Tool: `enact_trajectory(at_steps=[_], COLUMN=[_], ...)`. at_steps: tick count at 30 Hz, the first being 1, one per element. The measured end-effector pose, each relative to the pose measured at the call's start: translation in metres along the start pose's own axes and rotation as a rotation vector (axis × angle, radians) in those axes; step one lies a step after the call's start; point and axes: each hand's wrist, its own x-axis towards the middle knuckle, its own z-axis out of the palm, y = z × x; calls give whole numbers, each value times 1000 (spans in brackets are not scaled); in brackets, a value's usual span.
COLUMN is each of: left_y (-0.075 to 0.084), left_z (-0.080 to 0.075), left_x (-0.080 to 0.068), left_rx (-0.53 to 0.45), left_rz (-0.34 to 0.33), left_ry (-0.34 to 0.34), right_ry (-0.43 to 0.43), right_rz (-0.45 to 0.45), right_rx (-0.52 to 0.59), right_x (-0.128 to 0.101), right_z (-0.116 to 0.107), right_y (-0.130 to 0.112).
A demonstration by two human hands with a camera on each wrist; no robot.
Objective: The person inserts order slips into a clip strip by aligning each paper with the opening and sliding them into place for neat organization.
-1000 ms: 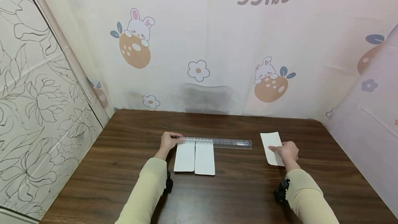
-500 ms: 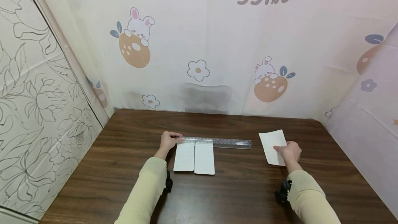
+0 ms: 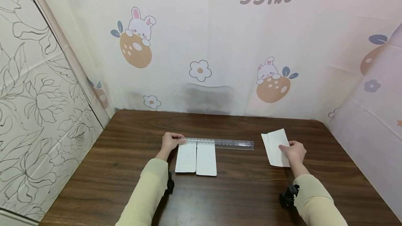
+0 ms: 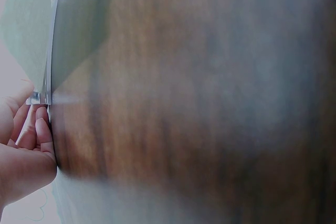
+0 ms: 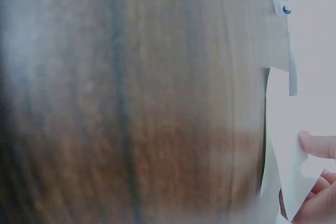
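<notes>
On the brown table (image 3: 125, 170), our left hand (image 3: 170, 142) gripped the left end of the clear ruler (image 3: 220, 143), which lay along the top of two paper slips (image 3: 196, 158). Our right hand (image 3: 294, 151) pinched another paper slip (image 3: 276, 145), lifted above one more lying flat.

Both wrist views blur the table (image 4: 199, 98) (wood grain smeared), cropping each hand.
</notes>
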Motion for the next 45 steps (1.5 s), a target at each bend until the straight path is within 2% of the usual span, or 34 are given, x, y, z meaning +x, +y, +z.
enact_trajectory(at_steps=[8,17,28,37,45], left_y=[-2,-2,-2,-2,-2], left_z=[1,1,0,1,2], left_x=[-1,-2,-2,-2,0], left_rx=[10,1,6,3,12], left_rz=[10,12,27,13,9], left_ry=[6,6,8,5,9], right_ry=[-36,-121,-184,-242,-279], right_rz=[-12,34,-9,-14,-32], right_rx=[51,93,98,135,125], right_x=[-7,-18,-32,-42,-51], right_z=[-6,-9,-7,-2,3], right_y=[-2,-7,-10,-12,-14])
